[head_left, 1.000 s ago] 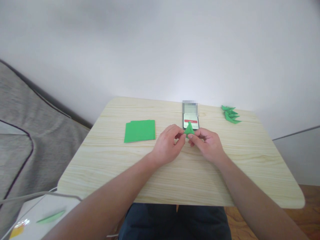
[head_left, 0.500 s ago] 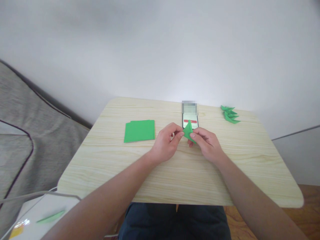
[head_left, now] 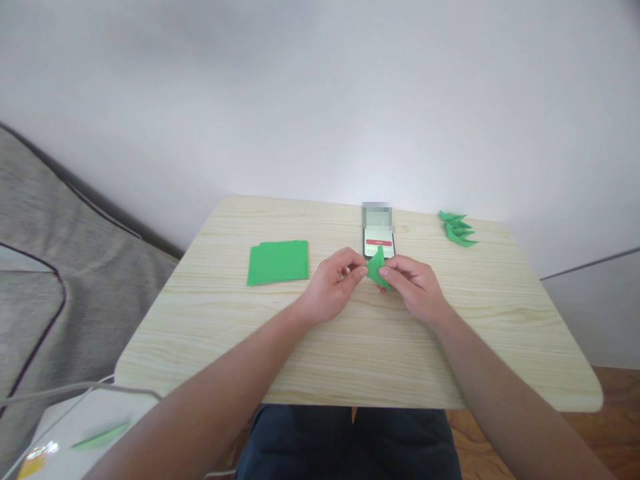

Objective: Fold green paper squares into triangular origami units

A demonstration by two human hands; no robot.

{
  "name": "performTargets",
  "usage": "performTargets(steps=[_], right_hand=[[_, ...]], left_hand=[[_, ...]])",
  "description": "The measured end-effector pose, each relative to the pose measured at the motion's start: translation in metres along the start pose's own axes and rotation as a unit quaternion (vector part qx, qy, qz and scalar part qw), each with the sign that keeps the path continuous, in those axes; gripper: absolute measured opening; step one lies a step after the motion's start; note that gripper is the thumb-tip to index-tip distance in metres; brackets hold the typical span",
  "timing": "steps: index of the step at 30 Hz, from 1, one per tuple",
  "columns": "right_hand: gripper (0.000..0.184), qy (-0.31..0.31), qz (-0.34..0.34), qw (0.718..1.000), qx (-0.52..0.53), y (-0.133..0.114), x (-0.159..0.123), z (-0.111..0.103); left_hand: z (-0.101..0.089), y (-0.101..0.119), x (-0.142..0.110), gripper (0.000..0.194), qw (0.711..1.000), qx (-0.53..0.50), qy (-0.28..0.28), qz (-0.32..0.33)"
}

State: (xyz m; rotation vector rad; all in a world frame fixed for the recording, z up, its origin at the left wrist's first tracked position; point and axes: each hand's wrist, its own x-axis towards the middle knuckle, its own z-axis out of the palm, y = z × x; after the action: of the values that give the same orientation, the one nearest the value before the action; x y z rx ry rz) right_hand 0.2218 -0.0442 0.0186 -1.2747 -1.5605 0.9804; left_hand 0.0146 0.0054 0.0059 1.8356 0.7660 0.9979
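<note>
Progress check, using the piece in my hands as the middle of the clock. I'd say this green folded paper (head_left: 375, 272) is partway done: it's already down to a small pointed wedge with a narrow strip running up to the tip, but it looks flatter and plainer than the green folded shapes (head_left: 456, 233) over at 2 o'clock. Those look finished to me, bunched close together near the far edge, and I can't tell exactly how many there are. At 9 o'clock there's a stack of green sheets (head_left: 278, 263) lying flat with no folds showing, so I'd guess plenty is left.

Left hand (head_left: 330, 283) has the wedge's left corner in a thumb-and-finger pinch. Right hand (head_left: 417, 290) has its thumb on top and fingers tucked behind, gripping the right side. The wedge is just in front of the phone (head_left: 379, 233), which is at 12 o'clock, screen lit.

Materials-wise: matte, bright green paper, crisp creases, and the folded shapes taper to sharp, spiky ends. The sheets are squared off, not quite lined up at the top. Tabletop (head_left: 360, 360) is pale wood grain with rounded corners.
</note>
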Motion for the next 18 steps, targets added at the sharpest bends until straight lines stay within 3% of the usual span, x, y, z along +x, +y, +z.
performTargets(steps=[11,14,18], right_hand=[[0.026,0.018,-0.002,0.993,-0.114,0.0012,-0.0007,0.0046],[0.028,0.026,0.018,0.996,-0.083,0.0003,-0.0009,0.0058],[0.031,0.024,0.023,0.999,0.031,-0.0025,0.0001,0.0067]], left_hand=[[0.0064,-0.0007,0.0005,0.018,0.995,-0.071,0.019,-0.073],[0.0067,-0.002,0.0012,0.02,0.993,-0.089,0.024,-0.078],[0.0059,-0.0035,0.0027,0.025,0.988,-0.123,0.032,-0.091]])
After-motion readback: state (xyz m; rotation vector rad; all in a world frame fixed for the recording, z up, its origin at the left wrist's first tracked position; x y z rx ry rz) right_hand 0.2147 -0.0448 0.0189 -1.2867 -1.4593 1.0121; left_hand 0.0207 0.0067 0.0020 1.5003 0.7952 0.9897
